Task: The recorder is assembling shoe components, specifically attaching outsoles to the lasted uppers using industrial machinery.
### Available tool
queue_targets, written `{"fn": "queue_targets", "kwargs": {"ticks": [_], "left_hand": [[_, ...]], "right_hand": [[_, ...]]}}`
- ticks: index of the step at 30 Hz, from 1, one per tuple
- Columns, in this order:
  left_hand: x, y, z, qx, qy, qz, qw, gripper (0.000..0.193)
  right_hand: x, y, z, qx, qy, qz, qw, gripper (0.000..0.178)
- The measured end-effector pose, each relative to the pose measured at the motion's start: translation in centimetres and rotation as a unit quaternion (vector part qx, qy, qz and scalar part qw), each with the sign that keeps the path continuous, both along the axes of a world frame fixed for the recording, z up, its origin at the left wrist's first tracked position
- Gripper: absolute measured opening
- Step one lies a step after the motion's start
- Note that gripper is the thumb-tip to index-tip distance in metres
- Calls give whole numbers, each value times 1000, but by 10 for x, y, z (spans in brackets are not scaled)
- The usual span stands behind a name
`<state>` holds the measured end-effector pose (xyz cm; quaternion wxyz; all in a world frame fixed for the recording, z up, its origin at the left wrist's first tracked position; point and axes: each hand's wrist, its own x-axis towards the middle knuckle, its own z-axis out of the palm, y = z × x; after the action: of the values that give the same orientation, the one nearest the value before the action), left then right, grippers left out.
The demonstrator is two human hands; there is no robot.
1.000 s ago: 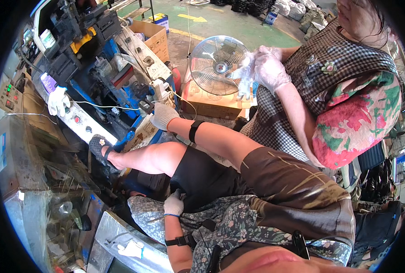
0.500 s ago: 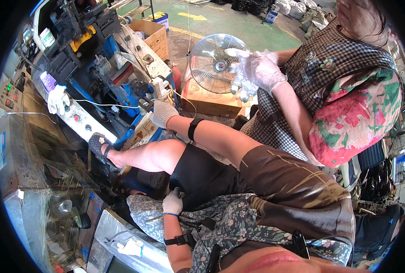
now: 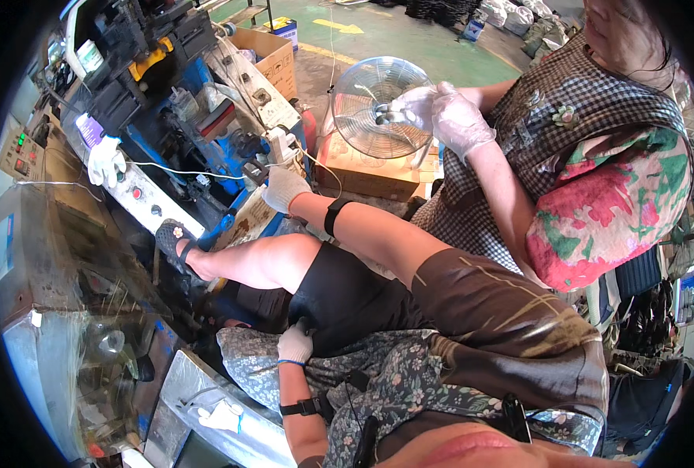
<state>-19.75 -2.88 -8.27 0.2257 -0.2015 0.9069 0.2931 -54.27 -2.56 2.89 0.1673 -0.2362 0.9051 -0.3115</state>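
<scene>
My left hand [image 3: 295, 344], in a white knit glove, rests against my black shorts [image 3: 355, 292] beside a dark floral cloth [image 3: 362, 366]. Its fingers blend into the dark fabric, so their pose is unclear. Reaching to the machine's edge, my right hand [image 3: 286, 190] wears a similar glove and has its fingers curled at a dark metal piece [image 3: 255, 172]. What they grip, if anything, is hidden. Around it are the blue-and-black machine [image 3: 199, 117] and a white cable [image 3: 183, 169].
A co-worker in a checked apron [image 3: 511, 148] stands at right, hands in clear gloves [image 3: 462, 125]. Behind are a fan [image 3: 362, 129] and a cardboard box [image 3: 366, 171]. White gloves [image 3: 106, 162] lie by a button panel [image 3: 148, 204]; another glove [image 3: 222, 417] lies on a metal surface.
The co-worker's hands have shifted, and the clear plastic that spread out from them now looks drawn in. My hands keep their places; the view has shifted slightly.
</scene>
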Motion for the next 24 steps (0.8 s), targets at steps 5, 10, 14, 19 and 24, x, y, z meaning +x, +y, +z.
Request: {"fn": "queue_targets", "kwargs": {"ticks": [5, 10, 14, 19, 24], "left_hand": [[-3, 3, 19, 25, 55, 35, 998, 39], [82, 11, 94, 12, 327, 104, 939, 49], [206, 27, 146, 383, 451, 430, 682, 43], [380, 52, 140, -354, 231, 597, 682, 47], [475, 18, 107, -103, 329, 851, 395, 63]], "right_hand": [[-13, 0, -29, 39, 101, 25, 994, 36], [-42, 22, -53, 132, 223, 235, 937, 31], [-82, 25, -55, 165, 314, 241, 903, 45], [-71, 14, -33, 29, 181, 70, 981, 60], [-13, 39, 3, 12, 138, 90, 986, 45]]}}
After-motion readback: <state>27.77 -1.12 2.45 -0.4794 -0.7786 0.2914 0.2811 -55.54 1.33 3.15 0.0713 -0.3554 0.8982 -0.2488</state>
